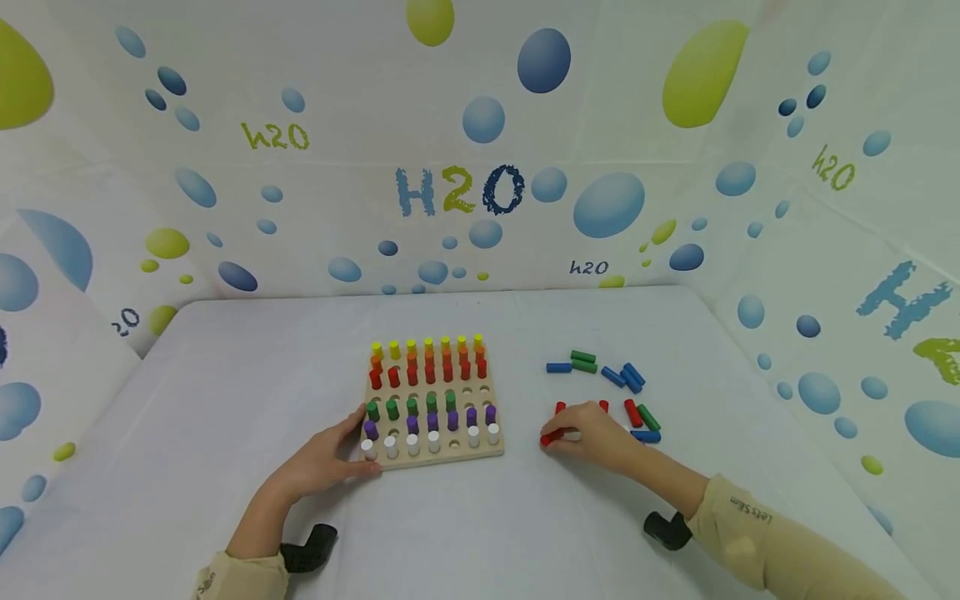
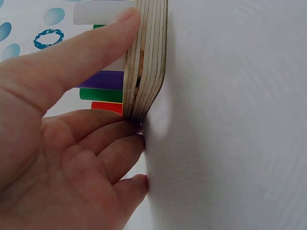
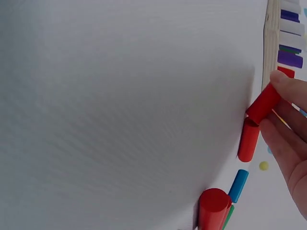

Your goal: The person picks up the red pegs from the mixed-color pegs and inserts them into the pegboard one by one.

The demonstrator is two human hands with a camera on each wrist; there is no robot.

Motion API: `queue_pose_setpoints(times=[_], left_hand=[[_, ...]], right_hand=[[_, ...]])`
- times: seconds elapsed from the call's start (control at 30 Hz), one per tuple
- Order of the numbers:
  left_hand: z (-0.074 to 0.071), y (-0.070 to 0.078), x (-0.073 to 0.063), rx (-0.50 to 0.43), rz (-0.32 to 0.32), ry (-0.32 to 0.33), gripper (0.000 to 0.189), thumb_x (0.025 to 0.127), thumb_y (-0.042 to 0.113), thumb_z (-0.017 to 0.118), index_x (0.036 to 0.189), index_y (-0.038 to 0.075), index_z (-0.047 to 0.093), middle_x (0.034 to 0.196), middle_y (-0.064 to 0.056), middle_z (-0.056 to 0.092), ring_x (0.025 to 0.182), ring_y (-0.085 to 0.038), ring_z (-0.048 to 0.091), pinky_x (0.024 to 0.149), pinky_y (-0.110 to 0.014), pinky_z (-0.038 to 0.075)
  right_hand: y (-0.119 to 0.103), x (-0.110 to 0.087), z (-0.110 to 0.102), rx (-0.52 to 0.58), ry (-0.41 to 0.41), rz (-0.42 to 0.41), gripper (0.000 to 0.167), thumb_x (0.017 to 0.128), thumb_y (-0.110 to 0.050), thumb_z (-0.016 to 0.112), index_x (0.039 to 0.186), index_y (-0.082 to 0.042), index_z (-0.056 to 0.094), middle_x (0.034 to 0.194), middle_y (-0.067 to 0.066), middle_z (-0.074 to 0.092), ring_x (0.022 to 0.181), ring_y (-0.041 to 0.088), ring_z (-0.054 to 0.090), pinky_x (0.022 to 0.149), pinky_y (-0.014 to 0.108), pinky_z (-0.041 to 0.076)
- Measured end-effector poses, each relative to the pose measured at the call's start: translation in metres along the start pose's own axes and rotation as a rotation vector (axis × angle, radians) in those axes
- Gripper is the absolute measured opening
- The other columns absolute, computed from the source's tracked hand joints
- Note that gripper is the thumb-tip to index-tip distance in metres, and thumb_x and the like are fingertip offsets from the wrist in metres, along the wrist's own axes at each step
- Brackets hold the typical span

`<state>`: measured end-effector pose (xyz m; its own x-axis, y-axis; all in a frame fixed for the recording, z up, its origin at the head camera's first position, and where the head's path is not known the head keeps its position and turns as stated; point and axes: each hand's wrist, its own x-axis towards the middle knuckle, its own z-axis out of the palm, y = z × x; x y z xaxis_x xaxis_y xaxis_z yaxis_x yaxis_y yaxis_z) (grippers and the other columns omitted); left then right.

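Left hand [image 1: 322, 460], near side: thumb on the plywood pegboard [image 1: 453, 454]'s front edge, other fingers bent around its left edge, gripping that corner. Right hand [image 1: 596, 435]: thumb and fingers pinching one red peg [image 3: 263, 104], just right of the pegboard.

Key relation: pegboard is mid-width on the worktop [image 1: 225, 375], left of the pinched peg and apart from it. Peg's long axis is tilted, not upright like the seated ones. Right hand is nearer the peg, left is on the board. Can't tell if the peg touches the worktop.

Seated, near to far: 6 white pegs [image 1: 412, 444], 6 purple pegs [image 1: 432, 422], 5 green pegs [image 1: 412, 407], a row of bare holes, 7 seated red pegs [image 1: 430, 372], 6 orange pegs [image 1: 377, 363] (partly masked), 7 yellow pegs [image 1: 411, 344].

Loose, toward the worktop's right edge, lying flat where I can see: 3 loose red pegs [image 1: 633, 413], 3 loose green pegs [image 1: 649, 418], 5 blue pegs [image 1: 558, 367]. Right hand may hide more.
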<state>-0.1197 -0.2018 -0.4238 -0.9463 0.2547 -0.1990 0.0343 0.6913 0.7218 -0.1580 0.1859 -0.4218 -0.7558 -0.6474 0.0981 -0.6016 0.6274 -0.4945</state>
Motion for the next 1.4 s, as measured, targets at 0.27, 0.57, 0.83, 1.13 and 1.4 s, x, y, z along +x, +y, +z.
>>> queue_pose_setpoints(times=[0.27,0.57,0.83,1.13,1.4], left_hand=[[0.000,0.000,-0.001,-0.016,-0.011,-0.007,0.103,0.072,0.037,0.076,0.144,-0.002,0.015,0.145,-0.026,0.021,0.133,-0.043,0.015,0.103,-0.059,0.018],[0.001,-0.002,0.001,-0.014,-0.007,-0.005,0.103,0.071,0.038,0.076,0.145,-0.001,0.015,0.145,-0.025,0.021,0.134,-0.042,0.015,0.103,-0.058,0.018],[0.002,-0.004,0.002,-0.008,0.001,-0.001,0.103,0.072,0.038,0.076,0.145,-0.001,0.016,0.145,-0.025,0.022,0.134,-0.042,0.015,0.104,-0.058,0.019],[0.002,-0.007,0.004,-0.007,0.002,0.005,0.104,0.071,0.040,0.076,0.145,-0.001,0.016,0.146,-0.025,0.022,0.134,-0.041,0.015,0.104,-0.058,0.019],[0.002,-0.005,0.002,0.003,0.003,0.001,0.103,0.071,0.039,0.076,0.144,-0.002,0.016,0.145,-0.026,0.022,0.133,-0.042,0.016,0.103,-0.058,0.019]], right_hand=[[0.009,-0.001,0.004,0.196,0.095,0.045,0.022,0.078,-0.005,0.071,0.099,-0.002,0.069,0.092,0.004,0.069,0.087,0.016,0.064,0.075,0.025,0.053],[0.016,0.001,0.006,0.309,0.150,0.051,0.018,0.078,-0.006,0.071,0.097,-0.002,0.070,0.090,0.006,0.069,0.085,0.017,0.065,0.073,0.023,0.053],[0.013,0.002,0.006,0.318,0.163,0.097,0.019,0.080,-0.006,0.069,0.098,-0.001,0.069,0.091,0.008,0.069,0.086,0.020,0.065,0.074,0.025,0.053],[-0.005,0.006,0.000,0.297,0.184,0.086,0.017,0.080,-0.002,0.068,0.096,0.002,0.068,0.091,0.012,0.069,0.086,0.025,0.065,0.074,0.028,0.054],[0.010,0.015,0.011,0.295,0.227,0.113,0.021,0.080,-0.018,0.071,0.099,-0.009,0.070,0.093,0.001,0.069,0.087,0.014,0.064,0.075,0.025,0.053]])
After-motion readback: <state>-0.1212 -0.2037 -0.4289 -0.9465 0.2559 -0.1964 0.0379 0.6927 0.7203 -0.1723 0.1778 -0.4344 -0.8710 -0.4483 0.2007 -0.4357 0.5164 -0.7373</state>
